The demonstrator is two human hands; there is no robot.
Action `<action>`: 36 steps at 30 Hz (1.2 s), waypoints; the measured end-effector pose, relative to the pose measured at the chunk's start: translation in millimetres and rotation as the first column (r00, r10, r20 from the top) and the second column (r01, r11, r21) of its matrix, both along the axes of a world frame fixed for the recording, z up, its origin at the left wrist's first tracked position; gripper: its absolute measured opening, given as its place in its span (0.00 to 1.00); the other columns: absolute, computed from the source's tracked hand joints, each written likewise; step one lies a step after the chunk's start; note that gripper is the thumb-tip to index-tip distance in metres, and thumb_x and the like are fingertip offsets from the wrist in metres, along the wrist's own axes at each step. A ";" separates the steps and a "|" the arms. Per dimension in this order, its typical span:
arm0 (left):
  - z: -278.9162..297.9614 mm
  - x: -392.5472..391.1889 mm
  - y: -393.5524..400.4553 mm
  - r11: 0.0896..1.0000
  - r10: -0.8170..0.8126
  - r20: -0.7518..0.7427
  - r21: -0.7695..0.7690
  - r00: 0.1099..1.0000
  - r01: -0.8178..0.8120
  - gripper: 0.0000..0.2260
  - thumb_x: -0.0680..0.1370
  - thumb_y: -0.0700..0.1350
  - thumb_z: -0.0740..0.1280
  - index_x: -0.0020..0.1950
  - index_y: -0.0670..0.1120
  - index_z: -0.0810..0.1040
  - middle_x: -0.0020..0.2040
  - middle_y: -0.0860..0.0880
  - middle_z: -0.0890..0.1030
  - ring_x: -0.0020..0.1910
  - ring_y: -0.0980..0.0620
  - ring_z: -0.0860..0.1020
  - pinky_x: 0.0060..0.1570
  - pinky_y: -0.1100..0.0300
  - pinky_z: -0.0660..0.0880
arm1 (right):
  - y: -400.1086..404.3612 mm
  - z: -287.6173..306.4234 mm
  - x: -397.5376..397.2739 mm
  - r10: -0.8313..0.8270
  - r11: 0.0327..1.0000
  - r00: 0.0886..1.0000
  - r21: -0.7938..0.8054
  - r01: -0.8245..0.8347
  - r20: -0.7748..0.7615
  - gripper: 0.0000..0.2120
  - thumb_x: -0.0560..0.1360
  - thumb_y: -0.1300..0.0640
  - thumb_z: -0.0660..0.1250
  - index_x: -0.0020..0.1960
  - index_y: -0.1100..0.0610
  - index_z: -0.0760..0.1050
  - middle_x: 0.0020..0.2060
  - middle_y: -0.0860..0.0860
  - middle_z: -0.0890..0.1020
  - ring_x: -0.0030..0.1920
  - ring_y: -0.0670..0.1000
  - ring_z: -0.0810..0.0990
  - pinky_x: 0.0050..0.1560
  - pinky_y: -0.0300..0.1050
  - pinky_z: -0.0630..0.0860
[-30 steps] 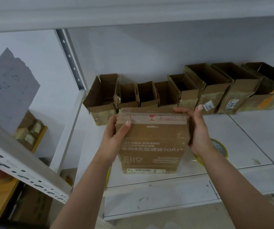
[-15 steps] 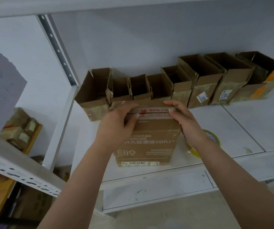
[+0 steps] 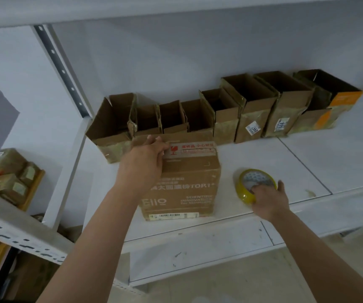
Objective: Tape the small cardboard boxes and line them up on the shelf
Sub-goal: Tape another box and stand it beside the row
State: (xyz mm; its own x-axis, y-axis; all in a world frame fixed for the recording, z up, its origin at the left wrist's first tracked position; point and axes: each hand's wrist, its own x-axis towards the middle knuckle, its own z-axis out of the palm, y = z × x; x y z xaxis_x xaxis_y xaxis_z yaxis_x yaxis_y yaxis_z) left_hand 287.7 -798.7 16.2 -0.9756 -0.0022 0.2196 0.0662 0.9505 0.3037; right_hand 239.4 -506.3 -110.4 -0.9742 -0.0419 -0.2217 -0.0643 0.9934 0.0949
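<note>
So far we have a row of open boxes [image 3: 220,110] along the shelf's [image 3: 307,162] back edge, while our left hand [image 3: 145,162] holds the box [image 3: 187,182] near the front edge and our right hand [image 3: 268,200] grips the tape [image 3: 253,184], so taping is still left.

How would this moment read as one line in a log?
left hand: holds printed brown cardboard box | right hand: grips yellow tape roll | both on white shelf
</note>
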 end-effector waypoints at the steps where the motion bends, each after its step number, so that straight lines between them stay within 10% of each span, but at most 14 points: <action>1: 1.4 -0.6 1.3 1.000 -0.003 -0.004 0.011 1.000 0.003 0.16 0.84 0.42 0.55 0.69 0.50 0.74 0.72 0.49 0.72 0.72 0.48 0.67 0.73 0.51 0.61 | 1.4 5.9 -0.6 -0.013 1.000 1.000 -0.004 0.013 -0.023 0.19 0.80 0.46 0.58 0.70 0.47 0.69 0.67 0.47 0.75 0.69 0.49 0.70 0.76 0.59 0.44; 5: 5.6 1.0 -0.8 0.985 -0.014 -0.016 0.170 1.000 0.016 0.14 0.83 0.41 0.57 0.68 0.50 0.73 0.60 0.50 0.79 0.54 0.54 0.78 0.49 0.66 0.71 | -0.5 68.3 -9.9 -0.112 0.882 0.987 -0.469 0.045 -0.116 0.12 0.79 0.51 0.65 0.59 0.56 0.77 0.56 0.54 0.81 0.62 0.56 0.77 0.65 0.52 0.67; 8: 5.1 2.9 -3.7 0.966 -0.068 -0.049 0.248 0.996 0.078 0.16 0.82 0.53 0.60 0.69 0.52 0.71 0.59 0.54 0.79 0.56 0.55 0.78 0.49 0.68 0.70 | -19.5 138.8 3.0 -0.013 0.348 0.991 -0.930 -0.119 -0.131 0.01 0.75 0.56 0.71 0.45 0.53 0.80 0.38 0.47 0.84 0.43 0.47 0.84 0.39 0.38 0.76; 11: 7.3 7.3 -6.7 0.874 -0.148 -0.027 0.464 0.989 0.143 0.36 0.71 0.73 0.61 0.74 0.56 0.67 0.65 0.55 0.78 0.61 0.56 0.77 0.58 0.58 0.75 | -54.3 185.9 19.4 0.241 0.107 0.945 -0.961 -0.254 -0.223 0.07 0.71 0.48 0.71 0.46 0.49 0.81 0.38 0.44 0.86 0.38 0.42 0.84 0.35 0.31 0.75; 14: 11.5 12.5 -8.4 0.726 -0.251 -0.116 0.634 0.961 0.266 0.44 0.66 0.76 0.63 0.75 0.51 0.68 0.66 0.53 0.78 0.65 0.54 0.76 0.65 0.47 0.73 | -92.0 202.9 24.6 0.397 0.144 0.900 -0.957 -0.253 -0.179 0.14 0.68 0.44 0.69 0.48 0.51 0.81 0.39 0.47 0.86 0.38 0.47 0.85 0.34 0.33 0.77; 18: 12.9 18.6 -9.4 0.584 -0.228 -0.262 0.734 0.938 0.347 0.39 0.71 0.71 0.61 0.69 0.43 0.74 0.63 0.58 0.79 0.64 0.61 0.75 0.62 0.62 0.73 | -120.0 203.2 19.4 0.435 0.252 0.884 -0.920 -0.301 -0.170 0.18 0.65 0.39 0.67 0.47 0.51 0.81 0.36 0.46 0.85 0.36 0.47 0.85 0.32 0.33 0.76; 24: 16.6 17.8 -10.7 0.359 -0.109 -0.152 0.915 0.982 0.182 0.23 0.77 0.65 0.58 0.63 0.55 0.80 0.56 0.51 0.84 0.61 0.53 0.79 0.69 0.48 0.70 | -134.3 200.7 7.6 0.425 0.304 0.889 -0.898 -0.319 -0.172 0.26 0.61 0.30 0.65 0.42 0.51 0.81 0.33 0.47 0.85 0.33 0.46 0.84 0.29 0.34 0.75; 31: 10.1 2.3 -22.2 0.178 0.065 -0.048 0.983 0.997 0.036 0.14 0.82 0.53 0.60 0.59 0.52 0.83 0.58 0.48 0.83 0.64 0.48 0.77 0.65 0.50 0.71 | -117.9 206.3 -9.6 0.568 0.333 0.823 -0.910 -0.248 -0.016 0.17 0.70 0.40 0.71 0.48 0.53 0.81 0.42 0.49 0.83 0.47 0.49 0.81 0.56 0.50 0.74; 36: 5.7 -1.5 -23.9 0.079 0.128 -0.059 0.996 0.990 0.049 0.15 0.84 0.49 0.57 0.61 0.44 0.80 0.52 0.45 0.85 0.54 0.48 0.83 0.55 0.56 0.78 | -118.5 217.5 -24.3 0.475 0.264 0.877 -0.939 -0.222 -0.074 0.16 0.63 0.42 0.71 0.44 0.53 0.84 0.39 0.50 0.85 0.44 0.51 0.82 0.55 0.51 0.76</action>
State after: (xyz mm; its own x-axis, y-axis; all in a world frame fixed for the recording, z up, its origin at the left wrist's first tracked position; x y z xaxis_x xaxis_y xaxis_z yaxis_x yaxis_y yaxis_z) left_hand 286.2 -822.6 21.9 -0.9370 -0.3419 0.0711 0.1523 -0.2169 0.9642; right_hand 215.1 -624.8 107.1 -0.7505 -0.6599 0.0369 -0.3174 0.3109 -0.8959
